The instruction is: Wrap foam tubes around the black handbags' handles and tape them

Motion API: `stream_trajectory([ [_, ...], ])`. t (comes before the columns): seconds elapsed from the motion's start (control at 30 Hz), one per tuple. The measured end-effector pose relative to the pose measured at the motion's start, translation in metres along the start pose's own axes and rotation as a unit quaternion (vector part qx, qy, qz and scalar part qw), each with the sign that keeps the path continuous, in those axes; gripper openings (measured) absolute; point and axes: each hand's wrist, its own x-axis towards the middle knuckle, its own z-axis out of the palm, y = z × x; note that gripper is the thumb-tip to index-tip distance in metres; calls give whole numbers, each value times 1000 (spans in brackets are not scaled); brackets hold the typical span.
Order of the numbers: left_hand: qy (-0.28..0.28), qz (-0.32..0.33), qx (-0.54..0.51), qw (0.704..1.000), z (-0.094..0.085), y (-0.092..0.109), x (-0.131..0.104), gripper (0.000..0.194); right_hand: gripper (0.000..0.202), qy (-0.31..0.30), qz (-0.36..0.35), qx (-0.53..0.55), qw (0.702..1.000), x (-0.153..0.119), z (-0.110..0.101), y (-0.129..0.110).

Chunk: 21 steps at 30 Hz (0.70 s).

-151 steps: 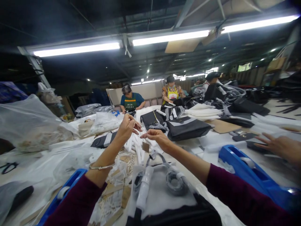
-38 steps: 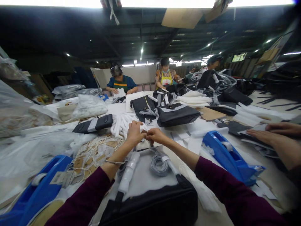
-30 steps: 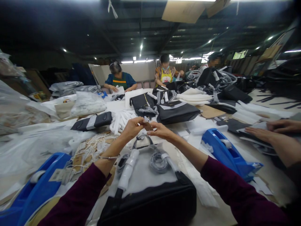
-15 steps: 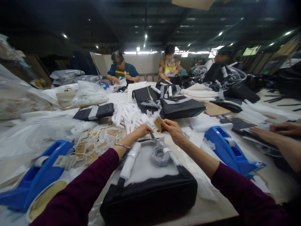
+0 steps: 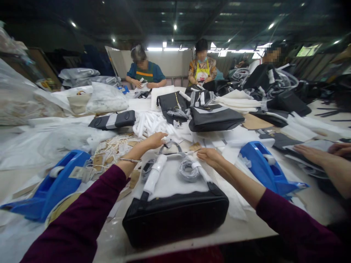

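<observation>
A black handbag (image 5: 178,215) lies before me at the table's front edge, white sheet over its upper part. White wrapping covers its two handles (image 5: 155,174), and a grey wrapped coil (image 5: 189,171) rests between them. Past the bag's far edge, my left hand (image 5: 157,140) is closed, its fingertips together just above a strap loop (image 5: 173,145); what they pinch is too small to make out. My right hand (image 5: 208,156) is closed at the bag's far right corner. A brown hang tag (image 5: 195,147) shows at its fingertips, partly hidden.
Blue tape dispensers (image 5: 61,184) (image 5: 267,168) stand at both sides. Left of the bag lies a heap of strung tags (image 5: 115,153). White tubes (image 5: 153,124) and more black bags (image 5: 216,118) lie beyond. A co-worker's hands (image 5: 315,153) work at right; other people sit opposite.
My hands have moved apart: the left up and leftward, the right to the right and lower, with the hang tag moving along. The view has tilted slightly downward.
</observation>
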Motion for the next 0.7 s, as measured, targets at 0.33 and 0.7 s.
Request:
stream_trajectory([
  [0.33, -100, 103, 32, 989, -9, 66, -180, 32, 35, -193, -305, -430, 828, -183, 17, -57],
  [0.7, -50, 162, 149, 974, 8, 53, -231, 43, 20, -291, -309, -553, 717, -164, 65, -40],
])
